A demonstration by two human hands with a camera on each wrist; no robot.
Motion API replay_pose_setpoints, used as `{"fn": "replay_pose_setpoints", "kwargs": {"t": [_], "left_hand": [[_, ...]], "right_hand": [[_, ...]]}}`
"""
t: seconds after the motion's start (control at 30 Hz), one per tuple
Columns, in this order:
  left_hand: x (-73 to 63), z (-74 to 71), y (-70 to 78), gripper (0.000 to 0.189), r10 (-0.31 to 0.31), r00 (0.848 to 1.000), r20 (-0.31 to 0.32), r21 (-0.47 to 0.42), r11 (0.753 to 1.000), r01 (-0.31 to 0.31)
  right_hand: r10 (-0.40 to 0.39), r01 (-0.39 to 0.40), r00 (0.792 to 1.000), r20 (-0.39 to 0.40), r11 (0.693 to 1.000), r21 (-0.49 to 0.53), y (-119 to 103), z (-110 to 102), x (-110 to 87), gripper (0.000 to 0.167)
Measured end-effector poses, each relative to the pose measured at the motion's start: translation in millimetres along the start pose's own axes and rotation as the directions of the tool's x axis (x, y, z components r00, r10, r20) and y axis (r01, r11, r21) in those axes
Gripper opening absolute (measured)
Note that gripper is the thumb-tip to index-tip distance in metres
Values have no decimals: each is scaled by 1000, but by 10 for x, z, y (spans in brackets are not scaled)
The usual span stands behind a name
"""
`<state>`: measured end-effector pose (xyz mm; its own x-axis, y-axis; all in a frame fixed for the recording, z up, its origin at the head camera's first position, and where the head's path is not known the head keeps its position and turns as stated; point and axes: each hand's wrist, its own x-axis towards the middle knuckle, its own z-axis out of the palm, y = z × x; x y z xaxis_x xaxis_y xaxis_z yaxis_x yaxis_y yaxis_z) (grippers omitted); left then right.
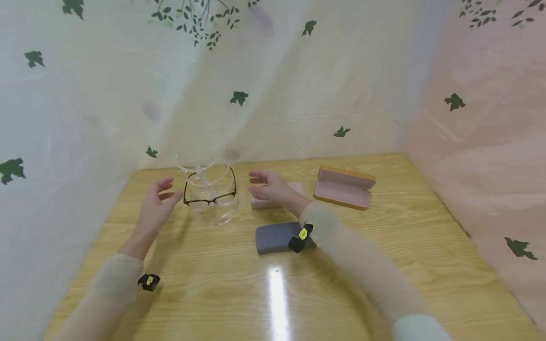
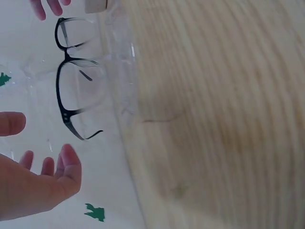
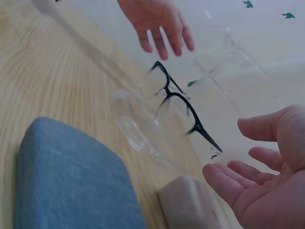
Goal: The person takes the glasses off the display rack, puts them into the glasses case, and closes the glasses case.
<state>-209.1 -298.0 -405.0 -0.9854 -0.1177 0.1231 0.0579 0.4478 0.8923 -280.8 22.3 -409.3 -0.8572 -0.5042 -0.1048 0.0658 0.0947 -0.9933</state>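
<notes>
Black-framed eyeglasses (image 1: pixel 212 202) rest on a clear plastic display stand (image 1: pixel 219 220), with their lenses toward me. My left hand (image 1: pixel 157 208) is raised just left of them, fingers slightly bent and thumb apart, holding nothing. In the left wrist view its fingertips (image 2: pixel 69 155) are close to the end of a temple arm. On the other side my right hand (image 1: pixel 273 189) hovers with parted fingers, also holding nothing. A gap shows between it and the eyeglasses in the right wrist view, where the frame (image 3: pixel 167 90) lies between both hands.
A blue-grey glasses case (image 1: pixel 275 237) lies below my right forearm. Behind that hand is a pale case (image 1: pixel 261 204), partly hidden. Farther right an orange case (image 1: pixel 344 193) with pink lining is opened. A patterned cloth (image 1: pixel 281 94) hangs behind the wooden table (image 1: pixel 204 284).
</notes>
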Motion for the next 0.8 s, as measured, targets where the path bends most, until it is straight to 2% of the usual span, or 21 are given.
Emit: {"fn": "replay_pose_setpoints", "kwargs": {"t": [0.13,0.4,0.5,0.7,0.8], "left_hand": [[-9,8,-113,67,-113,991,75,-51,992,117],[-33,19,-228,75,-222,960,169,-61,970,235],[-23,25,-260,77,-247,949,194,-73,962,265],[-4,45,-282,75,-276,937,212,-128,943,307],[-15,63,-297,73,-288,932,221,-125,939,320]], "right_hand": [[61,-61,998,12,996,60,73,132,41,60],[115,-117,993,22,982,148,112,378,103,66],[128,-131,991,26,972,194,105,423,100,67],[141,-146,989,36,950,277,64,478,75,66],[156,-161,987,38,942,295,70,486,77,65]]}}
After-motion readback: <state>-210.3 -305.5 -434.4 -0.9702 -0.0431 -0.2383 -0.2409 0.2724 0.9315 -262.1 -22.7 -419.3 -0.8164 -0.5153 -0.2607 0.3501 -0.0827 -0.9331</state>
